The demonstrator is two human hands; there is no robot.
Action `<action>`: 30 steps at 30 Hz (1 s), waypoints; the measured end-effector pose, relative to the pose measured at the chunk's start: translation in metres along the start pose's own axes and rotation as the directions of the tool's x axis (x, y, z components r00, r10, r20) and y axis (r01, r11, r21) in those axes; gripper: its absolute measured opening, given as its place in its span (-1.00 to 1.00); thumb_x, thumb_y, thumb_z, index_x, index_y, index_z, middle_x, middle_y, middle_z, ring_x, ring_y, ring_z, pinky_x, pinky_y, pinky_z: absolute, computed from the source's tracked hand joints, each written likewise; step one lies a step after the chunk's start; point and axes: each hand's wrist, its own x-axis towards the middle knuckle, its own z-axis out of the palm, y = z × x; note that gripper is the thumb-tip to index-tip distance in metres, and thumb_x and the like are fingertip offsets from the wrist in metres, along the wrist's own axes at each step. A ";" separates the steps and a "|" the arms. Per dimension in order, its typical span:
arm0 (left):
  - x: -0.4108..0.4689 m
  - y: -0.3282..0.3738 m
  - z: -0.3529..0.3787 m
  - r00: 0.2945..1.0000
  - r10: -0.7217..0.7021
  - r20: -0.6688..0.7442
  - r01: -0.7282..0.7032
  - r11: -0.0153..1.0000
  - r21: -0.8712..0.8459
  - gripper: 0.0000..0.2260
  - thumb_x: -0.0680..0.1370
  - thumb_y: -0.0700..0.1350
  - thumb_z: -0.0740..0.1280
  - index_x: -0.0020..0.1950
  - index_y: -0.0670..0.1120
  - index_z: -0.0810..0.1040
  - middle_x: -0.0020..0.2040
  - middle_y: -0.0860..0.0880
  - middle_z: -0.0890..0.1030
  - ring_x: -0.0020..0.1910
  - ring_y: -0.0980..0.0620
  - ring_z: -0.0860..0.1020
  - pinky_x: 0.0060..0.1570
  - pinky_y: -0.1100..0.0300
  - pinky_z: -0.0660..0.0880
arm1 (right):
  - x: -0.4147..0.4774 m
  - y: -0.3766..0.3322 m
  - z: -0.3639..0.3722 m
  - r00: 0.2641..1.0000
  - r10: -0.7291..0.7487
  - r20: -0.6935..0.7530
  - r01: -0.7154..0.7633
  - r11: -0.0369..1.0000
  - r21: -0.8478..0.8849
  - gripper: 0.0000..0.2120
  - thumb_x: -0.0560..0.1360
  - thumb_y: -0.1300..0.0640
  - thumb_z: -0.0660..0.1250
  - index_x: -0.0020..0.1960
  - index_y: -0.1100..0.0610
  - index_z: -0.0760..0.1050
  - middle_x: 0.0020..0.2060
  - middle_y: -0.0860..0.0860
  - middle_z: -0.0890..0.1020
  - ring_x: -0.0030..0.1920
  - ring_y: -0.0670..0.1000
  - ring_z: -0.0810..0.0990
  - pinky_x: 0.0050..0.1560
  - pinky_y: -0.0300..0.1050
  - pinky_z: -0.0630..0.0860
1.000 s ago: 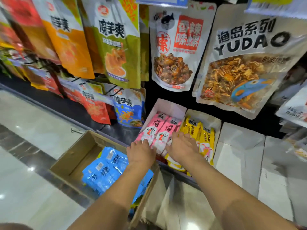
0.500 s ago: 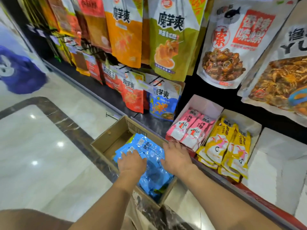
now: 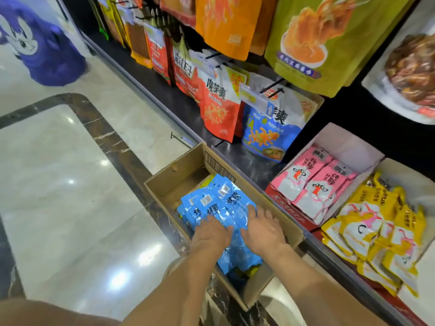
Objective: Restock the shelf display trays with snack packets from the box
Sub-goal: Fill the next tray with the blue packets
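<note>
Head view: hands (image 3: 213, 235) (image 3: 263, 231) rest atop blue packets (image 3: 213, 198) in box (image 3: 164, 184).

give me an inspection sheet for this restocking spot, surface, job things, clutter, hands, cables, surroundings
surface: glossy marble floor; dark shelf ledge.
job's things: open cardboard box beside the ledge, holding blue packets; white tray with pink packets; yellow packets heaped to its right.
clutter: thin metal peg, apparently lying on the floor past the box.
hands: left hand and right hand lie on the blue packets, fingers spread.
cables: nothing seen.
surroundings: hanging snack bags above the ledge; purple cartoon figure at far left.
</note>
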 end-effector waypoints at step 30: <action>0.012 0.003 0.002 0.977 -0.192 -0.091 0.118 0.847 -0.517 -0.56 0.62 -0.16 0.20 0.49 -0.20 0.24 0.41 -0.23 0.39 0.30 -0.26 0.45 0.23 -0.07 0.46 | 0.007 0.014 -0.004 0.982 0.180 -0.058 -0.082 0.682 0.727 -0.75 0.64 0.17 0.18 0.29 0.10 0.44 0.15 0.05 0.59 0.15 0.14 0.56 0.14 0.02 0.52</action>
